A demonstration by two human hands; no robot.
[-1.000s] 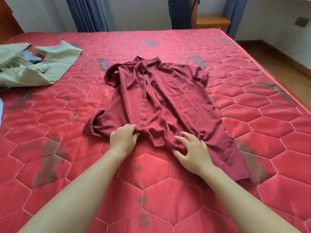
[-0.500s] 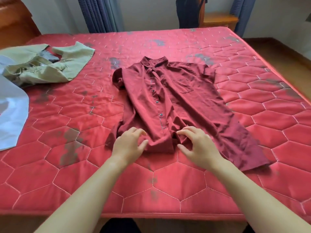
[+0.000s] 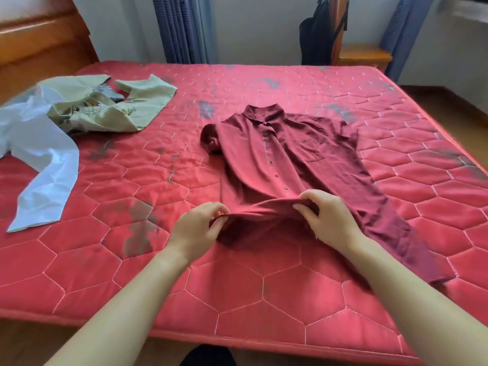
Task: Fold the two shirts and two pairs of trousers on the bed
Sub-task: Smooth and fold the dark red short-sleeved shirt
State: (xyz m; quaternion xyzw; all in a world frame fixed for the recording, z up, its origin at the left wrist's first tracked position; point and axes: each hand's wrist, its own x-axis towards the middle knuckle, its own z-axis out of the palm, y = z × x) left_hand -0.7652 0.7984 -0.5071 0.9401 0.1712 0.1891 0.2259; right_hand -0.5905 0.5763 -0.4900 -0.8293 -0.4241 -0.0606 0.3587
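Both hands have raised the hem they were bunching half a second ago. The left hand (image 3: pixel 196 228) and right hand (image 3: pixel 328 220) now have their fingers (image 3: pixel 309 196) clamped on a lifted ridge of the maroon shirt (image 3: pixel 290 159). It lies buttons up in the middle of the bed (image 3: pixel 264 299), collar away from the person. This looks like straightening before the first fold. The next move probably calls for drawing the hem taut. The khaki trousers (image 3: pixel 105 107) and pale blue shirt (image 3: pixel 39 154) lie unfolded at the left.

Both hands, left hand (image 3: pixel 196 228) and right hand (image 3: pixel 328 219), now pinch the maroon shirt's (image 3: pixel 290 159) hem, lifted.
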